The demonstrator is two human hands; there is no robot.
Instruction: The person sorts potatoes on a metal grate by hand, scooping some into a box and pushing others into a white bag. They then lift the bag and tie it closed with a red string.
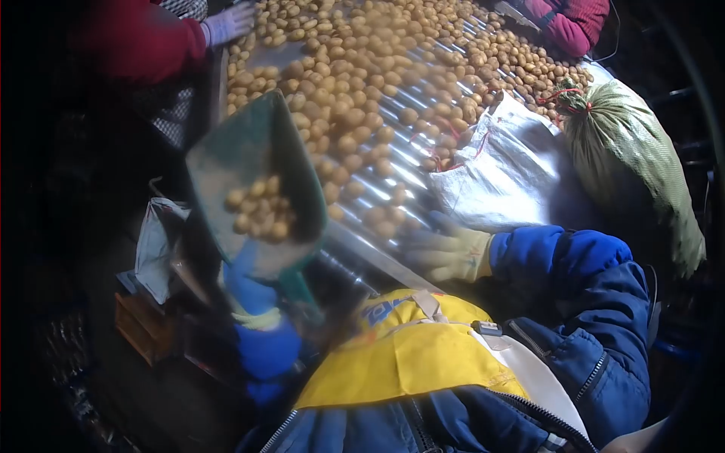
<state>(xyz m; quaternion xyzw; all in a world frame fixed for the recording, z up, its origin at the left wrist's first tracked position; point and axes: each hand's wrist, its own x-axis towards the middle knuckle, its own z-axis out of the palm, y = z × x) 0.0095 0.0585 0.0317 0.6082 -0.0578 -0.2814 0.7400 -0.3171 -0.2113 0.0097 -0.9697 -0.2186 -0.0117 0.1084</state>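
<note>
My left hand (253, 283), in a blue glove, holds the near edge of a large green scoop (219, 158), its fingers partly hidden. Several potatoes (260, 208) lie inside the scoop, which is over the left edge of the roller table. My right hand (445, 253), in a pale yellow and blue glove, is blurred at the near edge of the rollers (400, 177). Its fingers reach out beside loose potatoes (385, 223) and hold nothing that I can see.
Many potatoes (355, 60) cover the far rollers. To the right lie an open white sack (498, 170) and a tied green sack (634, 143). Co-workers' arms show at the upper left (143, 41) and upper right (574, 26). A brown box (140, 325) stands low at left.
</note>
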